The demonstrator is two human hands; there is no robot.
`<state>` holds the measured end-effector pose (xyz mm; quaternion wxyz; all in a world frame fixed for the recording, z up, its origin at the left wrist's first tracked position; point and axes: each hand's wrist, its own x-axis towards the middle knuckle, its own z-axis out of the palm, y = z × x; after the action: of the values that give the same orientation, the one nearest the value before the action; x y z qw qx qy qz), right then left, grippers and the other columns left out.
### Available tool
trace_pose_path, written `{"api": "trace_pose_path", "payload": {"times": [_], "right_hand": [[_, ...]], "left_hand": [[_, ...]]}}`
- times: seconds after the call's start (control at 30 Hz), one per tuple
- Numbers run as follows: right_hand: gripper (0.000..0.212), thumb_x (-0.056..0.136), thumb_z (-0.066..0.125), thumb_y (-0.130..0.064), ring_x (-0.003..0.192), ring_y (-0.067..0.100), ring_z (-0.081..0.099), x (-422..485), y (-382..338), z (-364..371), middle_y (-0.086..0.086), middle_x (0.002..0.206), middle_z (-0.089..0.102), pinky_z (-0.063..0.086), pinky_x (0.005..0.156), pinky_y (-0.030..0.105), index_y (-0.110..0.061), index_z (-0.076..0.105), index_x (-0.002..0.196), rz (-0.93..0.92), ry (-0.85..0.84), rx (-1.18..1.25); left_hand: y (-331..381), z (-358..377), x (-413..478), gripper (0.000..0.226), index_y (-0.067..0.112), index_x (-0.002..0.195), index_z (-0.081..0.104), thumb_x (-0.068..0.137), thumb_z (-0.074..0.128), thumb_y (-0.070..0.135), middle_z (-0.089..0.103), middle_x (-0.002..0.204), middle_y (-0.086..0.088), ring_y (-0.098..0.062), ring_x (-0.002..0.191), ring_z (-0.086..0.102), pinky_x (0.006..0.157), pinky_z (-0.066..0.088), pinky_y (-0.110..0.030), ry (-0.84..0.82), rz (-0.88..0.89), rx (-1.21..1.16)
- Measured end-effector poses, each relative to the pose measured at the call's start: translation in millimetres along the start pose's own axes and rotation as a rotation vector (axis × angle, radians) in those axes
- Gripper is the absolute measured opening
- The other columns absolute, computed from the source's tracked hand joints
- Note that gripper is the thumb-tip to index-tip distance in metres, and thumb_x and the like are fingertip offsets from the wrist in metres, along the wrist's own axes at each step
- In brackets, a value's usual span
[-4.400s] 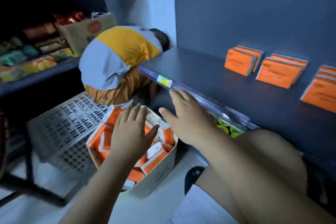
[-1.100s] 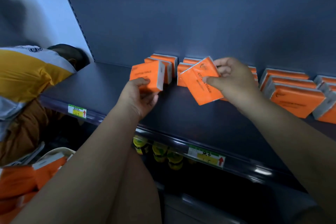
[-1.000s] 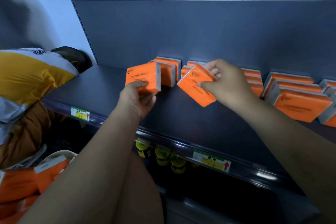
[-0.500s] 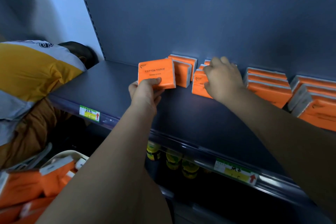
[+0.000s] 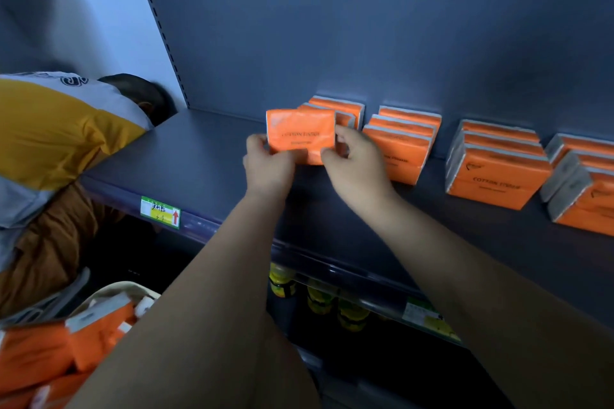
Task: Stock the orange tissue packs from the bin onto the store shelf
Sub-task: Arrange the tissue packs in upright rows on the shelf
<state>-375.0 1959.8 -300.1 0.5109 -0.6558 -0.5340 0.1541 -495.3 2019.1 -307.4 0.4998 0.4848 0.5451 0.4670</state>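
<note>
Both hands hold one orange tissue pack (image 5: pixel 300 139) upright above the dark shelf (image 5: pixel 206 156), its printed face toward the camera. The left hand (image 5: pixel 269 166) grips the pack's lower left corner, with the thumb on the front face. The right hand (image 5: pixel 357 166) pinches the pack's right edge, with the thumb on the front and the fingers (image 5: pixel 345 133) curled behind it. The held pack is just in front of the leftmost row of packs (image 5: pixel 345 109), which stands against the far back panel (image 5: pixel 365 36). It cannot be determined whether the held pack touches the shelf.

To the right, three more rows of orange packs stand on the shelf: a second row (image 5: pixel 403 139), a third row (image 5: pixel 498 169) and a fourth row (image 5: pixel 584 189) at the right edge of the view.

The bin (image 5: pixel 113 292) sits low at the near left and contains more orange packs (image 5: pixel 40 352). A price label (image 5: pixel 160 212) is fixed to the shelf's near edge. Yellow-capped bottles (image 5: pixel 319 299) stand on the shelf below. A person in a yellow and grey top (image 5: pixel 56 129) crouches at the left.
</note>
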Motion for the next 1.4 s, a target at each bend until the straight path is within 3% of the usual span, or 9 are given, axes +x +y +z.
{"api": "trace_pose_path", "payload": {"times": [0.1,0.3,0.4,0.57,0.8,0.93,1.0,1.17,1.4], "right_hand": [[0.048,0.079,0.049,-0.038,0.103,0.023,0.067,6,10,12,0.008,0.114,0.071,0.055,0.093,0.042,-0.015,0.069,0.117,0.071,0.029,-0.057],[0.088,0.071,0.047,-0.048,0.128,0.026,0.060,2,23,37,0.012,0.143,0.060,0.052,0.104,0.038,-0.019,0.042,0.153,0.230,0.030,-0.004],[0.088,0.063,0.046,-0.054,0.117,0.021,0.065,3,18,37,0.006,0.135,0.065,0.054,0.101,0.039,-0.021,0.052,0.144,0.340,0.047,0.136],[0.073,0.065,0.051,-0.054,0.098,0.020,0.070,7,11,34,0.001,0.106,0.073,0.057,0.095,0.043,-0.019,0.062,0.129,0.432,0.121,0.241],[0.061,0.086,0.054,-0.048,0.110,0.014,0.066,-11,15,31,-0.004,0.123,0.070,0.052,0.096,0.031,-0.024,0.055,0.142,0.414,0.074,0.221],[0.027,0.100,0.053,-0.032,0.082,0.026,0.063,-26,8,19,0.005,0.088,0.068,0.053,0.079,0.039,-0.009,0.066,0.096,0.417,0.070,0.190],[0.030,0.101,0.053,-0.035,0.083,0.027,0.060,-38,-7,10,0.005,0.085,0.066,0.051,0.082,0.041,-0.011,0.062,0.087,0.340,0.054,0.181],[0.053,0.103,0.055,-0.042,0.141,0.014,0.043,-67,-61,7,0.002,0.152,0.053,0.032,0.114,0.026,-0.015,0.051,0.149,-0.015,-0.127,-0.009],[0.061,0.101,0.058,-0.040,0.152,0.032,0.031,-143,-140,66,0.017,0.157,0.045,0.026,0.122,0.040,-0.001,0.050,0.148,-0.477,-0.444,-0.243]], "left_hand": [[0,8,5,0.032,0.022,0.100,0.055,0.080,0.079,0.031,0.044,0.116,0.000,-0.024,0.107,0.046,0.092,0.042,-0.036,0.051,0.029,0.318],[7,19,17,0.051,0.029,0.128,0.056,0.078,0.066,0.021,0.064,0.119,0.002,-0.023,0.107,0.065,0.100,0.055,-0.043,0.019,-0.011,0.147],[3,23,23,0.050,0.041,0.117,0.054,0.071,0.066,0.023,0.073,0.108,-0.001,-0.025,0.100,0.073,0.093,0.060,-0.050,-0.051,-0.016,0.080],[7,32,23,0.054,0.040,0.123,0.057,0.071,0.065,0.027,0.075,0.110,-0.002,-0.025,0.098,0.074,0.092,0.061,-0.050,-0.113,-0.043,0.041],[16,35,10,0.018,0.034,0.100,0.050,0.087,0.060,0.026,0.064,0.104,0.005,-0.022,0.104,0.065,0.099,0.053,-0.042,-0.040,-0.023,0.103],[26,21,0,0.060,0.017,0.147,0.049,0.090,0.059,0.033,0.056,0.145,0.000,-0.020,0.138,0.050,0.117,0.040,-0.040,0.058,0.216,0.137],[32,0,-15,0.063,0.014,0.146,0.053,0.087,0.057,0.037,0.051,0.153,-0.005,-0.022,0.144,0.045,0.121,0.035,-0.044,0.090,0.415,0.262],[22,-100,-91,0.064,0.009,0.146,0.052,0.096,0.050,0.049,0.044,0.158,-0.019,-0.044,0.148,0.034,0.123,0.022,-0.044,0.379,0.730,0.923],[-17,-234,-191,0.070,0.007,0.142,0.053,0.096,0.043,0.059,0.052,0.151,-0.017,-0.044,0.145,0.037,0.122,0.028,-0.052,0.539,0.493,1.191]]}}
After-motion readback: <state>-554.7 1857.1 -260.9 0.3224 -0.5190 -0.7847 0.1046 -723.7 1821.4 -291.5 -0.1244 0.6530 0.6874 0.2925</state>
